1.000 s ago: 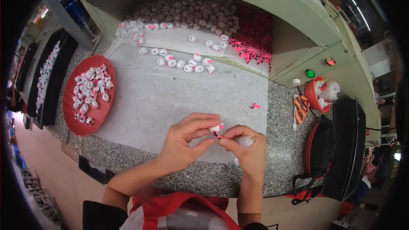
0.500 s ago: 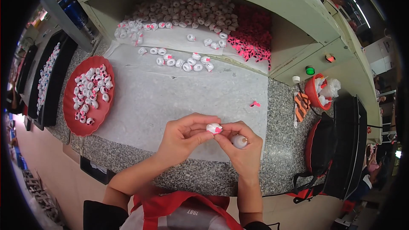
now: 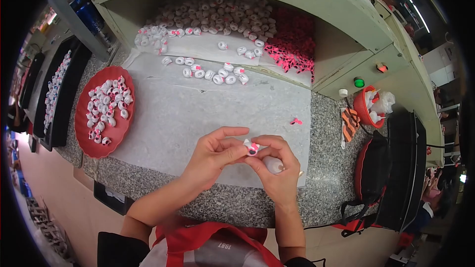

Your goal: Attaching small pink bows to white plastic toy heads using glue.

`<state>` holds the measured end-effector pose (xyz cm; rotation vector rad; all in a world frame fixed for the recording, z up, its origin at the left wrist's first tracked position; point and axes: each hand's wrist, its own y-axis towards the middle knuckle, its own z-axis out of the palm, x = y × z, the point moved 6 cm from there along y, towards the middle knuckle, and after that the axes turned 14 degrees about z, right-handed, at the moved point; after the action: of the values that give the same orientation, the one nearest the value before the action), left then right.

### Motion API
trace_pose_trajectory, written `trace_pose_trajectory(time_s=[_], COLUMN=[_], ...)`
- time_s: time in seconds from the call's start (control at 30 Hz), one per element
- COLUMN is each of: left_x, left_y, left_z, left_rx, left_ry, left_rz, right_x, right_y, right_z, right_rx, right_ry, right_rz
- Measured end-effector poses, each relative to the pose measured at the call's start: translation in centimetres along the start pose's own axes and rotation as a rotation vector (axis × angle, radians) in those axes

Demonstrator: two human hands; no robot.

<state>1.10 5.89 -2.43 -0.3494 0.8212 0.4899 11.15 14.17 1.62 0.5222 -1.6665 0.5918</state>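
Note:
Low over the white sheet (image 3: 163,138), my left hand (image 3: 208,158) pinches a small white cat-head-shaped piece (image 3: 252,149) with a pink part and a dark oval on it. The fingertips of my right hand (image 3: 279,180) grip the same piece from the other side. Tucked in the right palm is a small translucent squeeze bottle (image 3: 273,165), partly covered by the fingers. A loose pink bow-like piece (image 3: 296,121) lies on the sheet beyond my right hand. More white pieces (image 3: 230,78) sit in a loose row at the sheet's far side.
A red scalloped tray (image 3: 91,146) of similar white pieces stands at the left. Under the shelf (image 3: 341,59) lie heaps of white pieces (image 3: 213,12) and pink parts (image 3: 292,54). At the right are a red basket (image 3: 363,109), an orange-and-black striped cloth (image 3: 350,124) and a black bag (image 3: 373,168).
The white piece has been turned between my fingers, so its dark oval now shows. My left index finger has lifted away from it. The bottle has tilted in my right palm.

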Motion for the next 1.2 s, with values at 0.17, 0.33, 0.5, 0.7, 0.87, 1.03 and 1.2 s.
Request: trace_pose_trajectory(time_s=[0.17, 0.33, 0.5, 0.7, 0.87, 1.03, 1.2], left_x=[-1.9, -1.6, -2.9, -9.0, -16.5, -9.1, -6.6], left_y=[-0.4, -0.9, -1.0, -2.3, -1.3, 9.6, 8.0], left_z=[1.1, 1.0, 0.8, -8.2, -11.8, -8.8, -9.9], left_rx=[0.14, 0.238, 0.218, -0.226, -0.489, -0.171, -0.158], left_ry=[0.216, 0.45, 0.517, 0.961, 2.009, 1.862, 0.872], left_rz=[0.173, 0.263, 0.264, 0.495, 0.859, 0.816, 0.424], right_x=[-0.8, -2.2, -2.6, -4.0, -3.0, -3.7, -2.4], right_y=[0.1, 0.5, 0.6, 0.1, 0.4, 0.1, 0.4], right_z=[-0.7, -0.3, 1.0, 2.9, 1.2, 2.1, -0.3], right_rx=[0.064, 0.207, 0.214, 0.188, 0.098, 0.174, 0.067], right_ry=[0.193, 0.332, 0.376, -0.007, -0.072, 0.016, 0.186], right_rz=[0.067, 0.202, 0.261, 0.185, 0.31, 0.153, 0.018])
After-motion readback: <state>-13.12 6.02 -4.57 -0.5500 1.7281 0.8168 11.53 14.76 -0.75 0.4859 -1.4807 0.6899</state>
